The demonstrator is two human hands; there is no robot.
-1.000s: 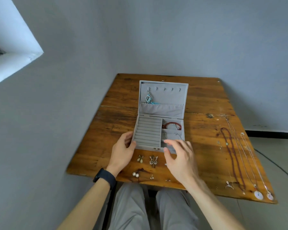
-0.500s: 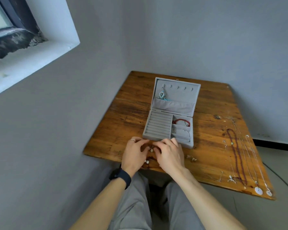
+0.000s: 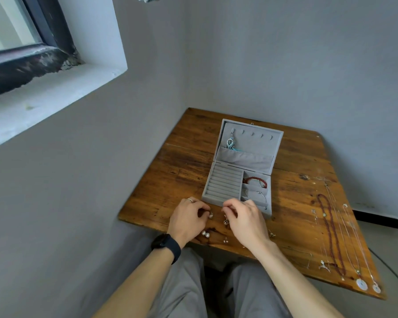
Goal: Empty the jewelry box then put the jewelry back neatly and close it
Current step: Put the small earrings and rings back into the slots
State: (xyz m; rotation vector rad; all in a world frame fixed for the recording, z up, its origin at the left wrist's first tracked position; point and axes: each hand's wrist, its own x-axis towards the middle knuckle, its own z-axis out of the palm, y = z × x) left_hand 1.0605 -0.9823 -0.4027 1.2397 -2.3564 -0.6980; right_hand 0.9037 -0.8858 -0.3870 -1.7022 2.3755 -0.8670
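Note:
The grey jewelry box [image 3: 223, 184] stands open on the wooden table [image 3: 182, 166], its lid upright. A turquoise pendant [image 3: 230, 143] hangs inside the lid. A red bead bracelet [image 3: 254, 181] and a silver bangle [image 3: 256, 194] lie in the right compartments; the ring rolls are bare. Just in front of the box, my left hand [image 3: 189, 220] pinches a small earring [image 3: 210, 215]. My right hand [image 3: 245, 218] is curled beside it, fingertips pinched above another earring [image 3: 226, 222]; what they hold is hidden.
Two pearl earrings [image 3: 205, 234] and a tiny earring [image 3: 225, 240] lie near the table's front edge. A dark red bead necklace [image 3: 331, 230] and several thin silver chains with white discs [image 3: 361, 284] stretch along the right side. Grey walls close off the left and back.
Both hands have drawn back from the box's front edge to the earrings in front of it and closed their fingers there. The head camera has swung up and left.

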